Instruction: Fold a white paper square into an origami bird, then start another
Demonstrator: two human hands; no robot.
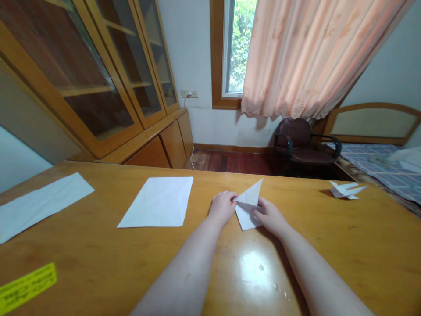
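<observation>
A partly folded sheet of white paper (248, 215) lies on the wooden table between my hands, with a pointed flap standing up from it. My left hand (224, 206) pinches the flap's left corner between thumb and fingers. On the other side, my right hand (269, 215) grips the paper's right edge, its thumb on top and the other fingers partly hidden behind the flap. To the left lies a flat stack of white paper (158, 202). A folded paper figure (346, 190) with pointed parts sits toward the table's right end.
A long white paper strip (46, 204) lies at the table's left, with a yellow label (28, 285) nearer me. Small droplets or marks dot the table (184, 272) in front. Beyond it are a glass-doored cabinet (115, 131), an armchair (301, 140) and a bed (378, 162).
</observation>
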